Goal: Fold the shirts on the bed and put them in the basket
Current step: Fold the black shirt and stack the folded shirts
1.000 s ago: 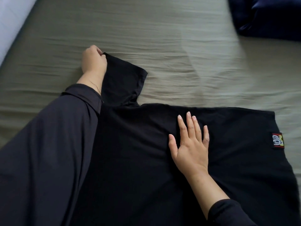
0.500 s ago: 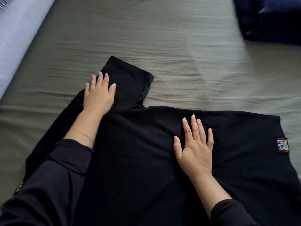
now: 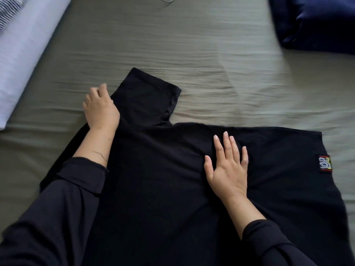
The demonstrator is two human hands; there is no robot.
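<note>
A black shirt [image 3: 163, 179] lies spread on the olive bed sheet [image 3: 192, 45], one short sleeve [image 3: 149, 96] pointing away from me. A small coloured label [image 3: 324, 164] sits near its right edge. My left hand [image 3: 99, 108] is at the sleeve's left edge by the shoulder, fingers curled round the fabric edge. My right hand [image 3: 227, 167] lies flat on the shirt's middle with straight fingers, pressing it down. No basket is in view.
A dark blue pillow [image 3: 317, 22] lies at the far right of the bed. A white cover [image 3: 25, 47] with a striped cloth [image 3: 7, 10] runs along the left edge. A thin cord [image 3: 165, 0] shows at the far edge.
My left hand let go of the sleeve tip, lay flat on the shoulder, then slid left and curled at the sleeve's edge. My right hand has stayed flat on the shirt.
</note>
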